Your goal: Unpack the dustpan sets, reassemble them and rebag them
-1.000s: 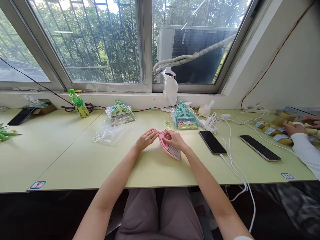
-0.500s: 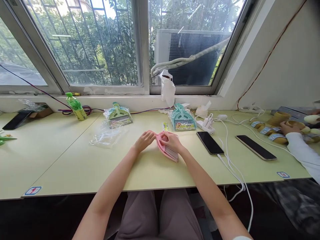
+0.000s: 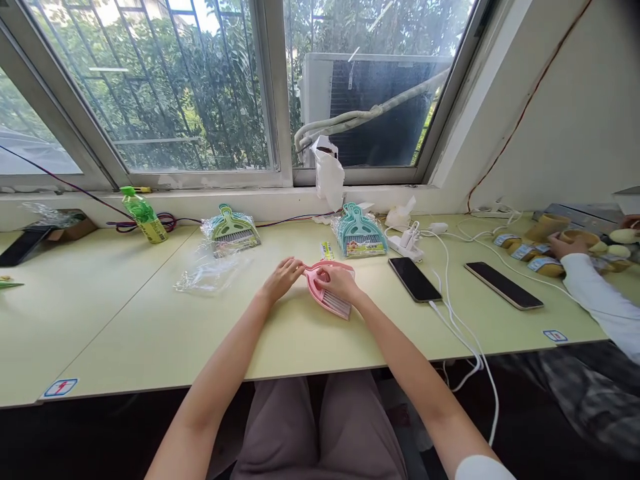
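Observation:
A pink dustpan and brush set [image 3: 317,291] lies on the table in front of me, its white bristles pointing to the lower right. My left hand [image 3: 284,275] is closed around the handle end at the upper left. With bent fingers, my right hand [image 3: 336,280] grips the brush over the pan and covers part of it. Just beyond my right hand lies a small yellow-green label card [image 3: 327,251]. A crumpled clear plastic wrapper [image 3: 207,276] rests left of my left hand.
Behind stand a green dustpan set [image 3: 231,230] and wrapped teal dustpan sets [image 3: 361,230]. A green bottle [image 3: 144,215] is at the back left. To the right are a power strip [image 3: 406,244], two phones [image 3: 415,279], white cables and another person's hand [image 3: 566,245] near yellow-brown rolls.
The whole view has shifted slightly. Both my hands keep their hold on the pink set, which has barely moved. The other person's hand has moved little.

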### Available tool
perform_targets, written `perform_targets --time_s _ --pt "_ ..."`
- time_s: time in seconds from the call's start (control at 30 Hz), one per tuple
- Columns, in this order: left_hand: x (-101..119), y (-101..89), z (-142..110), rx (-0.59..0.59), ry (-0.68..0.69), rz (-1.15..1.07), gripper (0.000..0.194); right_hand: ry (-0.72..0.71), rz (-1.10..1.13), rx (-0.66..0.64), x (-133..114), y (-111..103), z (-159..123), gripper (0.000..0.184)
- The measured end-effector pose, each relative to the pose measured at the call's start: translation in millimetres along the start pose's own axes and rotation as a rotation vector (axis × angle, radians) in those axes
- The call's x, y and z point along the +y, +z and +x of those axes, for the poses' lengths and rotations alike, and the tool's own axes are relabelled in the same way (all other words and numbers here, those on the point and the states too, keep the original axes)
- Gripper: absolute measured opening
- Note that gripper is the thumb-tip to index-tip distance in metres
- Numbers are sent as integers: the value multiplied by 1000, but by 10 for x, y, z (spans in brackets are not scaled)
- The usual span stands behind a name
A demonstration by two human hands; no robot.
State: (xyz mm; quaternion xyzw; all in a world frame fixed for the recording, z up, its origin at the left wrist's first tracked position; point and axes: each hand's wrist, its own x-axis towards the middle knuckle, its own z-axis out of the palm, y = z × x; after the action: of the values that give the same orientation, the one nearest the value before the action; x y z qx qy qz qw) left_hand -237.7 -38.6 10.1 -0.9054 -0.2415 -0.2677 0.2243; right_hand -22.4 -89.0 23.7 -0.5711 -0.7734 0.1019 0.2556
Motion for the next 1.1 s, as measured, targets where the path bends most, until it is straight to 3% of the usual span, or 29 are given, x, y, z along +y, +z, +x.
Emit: perform_targets --time_s 0.13,0.23,0.3,0.37,0.47,0.53,0.6,0.67,0.8,0.9,1.0,1.1 --pt "90 10 65 213 -392 -178 33 73 -17 145 -31 17 -10 23" --pt "282 -5 195 371 -684 -636 61 126 68 316 -69 2 -17 24" --pt "442 -4 286 314 -770 -1058 66 137 158 406 -85 -16 -17 24" --pt "591 13 355 101 -714 -1398 65 135 245 469 -85 -29 -13 25" --pt "704 61 396 -94 -611 -1617 67 145 326 525 -52 -32 0 26" --pt "667 92 391 -77 -736 -1670 66 144 371 551 -6 -32 14 27" --pt "546 110 370 -30 -961 -1682 60 146 391 584 56 -35 33 27" --pt "376 116 332 91 -1166 -1668 50 169 353 604 128 -36 53 25" --pt "53 124 209 437 -1353 -1730 34 244 184 602 255 17 86 23" --pt "-101 139 120 589 -1516 -1714 29 234 51 560 312 113 106 28" --pt "-182 146 76 676 -1634 -1721 26 139 -99 383 340 210 128 33" --pt "-205 141 70 731 -1636 -1734 29 50 -165 125 345 248 144 37"
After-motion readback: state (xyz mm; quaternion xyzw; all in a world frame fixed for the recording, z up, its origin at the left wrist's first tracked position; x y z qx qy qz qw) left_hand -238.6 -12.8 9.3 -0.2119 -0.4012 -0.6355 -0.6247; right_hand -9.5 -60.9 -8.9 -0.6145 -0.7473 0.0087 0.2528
